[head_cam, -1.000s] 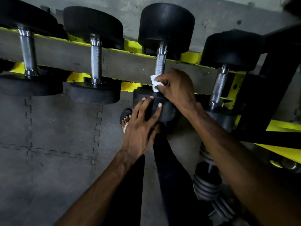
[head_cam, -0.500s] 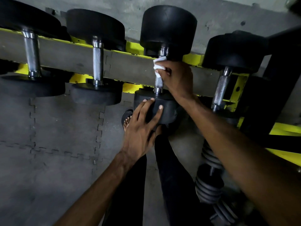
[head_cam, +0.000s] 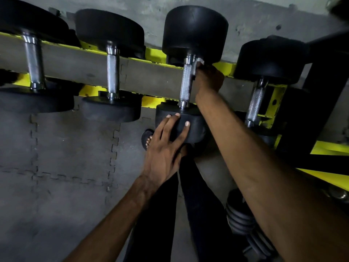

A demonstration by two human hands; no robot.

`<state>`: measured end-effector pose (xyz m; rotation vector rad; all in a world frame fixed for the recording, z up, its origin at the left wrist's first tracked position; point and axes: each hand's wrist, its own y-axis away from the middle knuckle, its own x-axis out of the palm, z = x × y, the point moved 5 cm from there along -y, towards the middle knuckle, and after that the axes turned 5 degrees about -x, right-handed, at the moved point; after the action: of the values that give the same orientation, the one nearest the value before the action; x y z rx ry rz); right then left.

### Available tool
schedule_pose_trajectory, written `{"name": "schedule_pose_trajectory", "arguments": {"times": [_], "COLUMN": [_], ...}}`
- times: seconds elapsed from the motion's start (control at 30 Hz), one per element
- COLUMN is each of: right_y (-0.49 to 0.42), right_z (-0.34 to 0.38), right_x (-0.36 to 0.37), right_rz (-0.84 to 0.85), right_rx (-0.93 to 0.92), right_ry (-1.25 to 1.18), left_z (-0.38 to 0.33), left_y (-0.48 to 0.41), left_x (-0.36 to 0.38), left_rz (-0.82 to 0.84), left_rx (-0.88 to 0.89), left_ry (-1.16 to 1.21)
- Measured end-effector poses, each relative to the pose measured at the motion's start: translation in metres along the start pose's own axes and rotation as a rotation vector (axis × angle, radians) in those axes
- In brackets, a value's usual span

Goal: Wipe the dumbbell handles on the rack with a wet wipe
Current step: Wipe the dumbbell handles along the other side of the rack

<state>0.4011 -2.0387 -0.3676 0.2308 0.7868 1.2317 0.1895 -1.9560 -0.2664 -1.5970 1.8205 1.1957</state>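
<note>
Grey interlocking floor mats [head_cam: 56, 148] run up to a rough concrete wall [head_cam: 264, 17], and against it stands the yellow rack [head_cam: 154, 53] with four black dumbbells laid across its two rails.

Seen from the head camera, the person leans over the third dumbbell [head_cam: 195, 29] from the rack's left end. The right hand [head_cam: 208, 81] is up at the far end of that dumbbell's knurled steel handle [head_cam: 186, 86], just below the far head by the back rail. Its fingers are closed on the white wet wipe [head_cam: 199, 62] and hold it to the handle's right side. Only a small fold of the wipe shows above the knuckles. The rest of the handle, down to the near head, lies bare to the left of the wrist.

The left hand [head_cam: 164, 148] lies with its fingers spread and fairly straight over the near head [head_cam: 196, 127] at the front rail, holding nothing. Below it show a sandalled foot [head_cam: 148, 140] and dark trousers [head_cam: 198, 205].
</note>
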Motion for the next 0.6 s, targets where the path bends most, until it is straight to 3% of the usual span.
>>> {"name": "schedule_pose_trajectory", "arguments": {"times": [0.17, 0.33, 0.43, 0.6], "right_y": [0.000, 0.010, 0.019, 0.027], "right_z": [-0.006, -0.036, -0.027, -0.010], "right_x": [0.000, -0.011, -0.013, -0.032], "right_rz": [0.372, 0.792, 0.807, 0.643], "right_rx": [0.292, 0.249, 0.117, -0.255], "right_ry": [-0.130, 0.322, 0.487, 0.738], "left_z": [0.002, 0.003, 0.004, -0.009], "left_y": [0.000, -0.001, -0.001, 0.002], "left_x": [-0.001, -0.005, -0.006, 0.000], "left_rz": [0.022, 0.012, 0.016, 0.075], "left_rx": [0.036, 0.044, 0.044, 0.030], "left_ry": [-0.034, -0.034, -0.042, -0.160]}}
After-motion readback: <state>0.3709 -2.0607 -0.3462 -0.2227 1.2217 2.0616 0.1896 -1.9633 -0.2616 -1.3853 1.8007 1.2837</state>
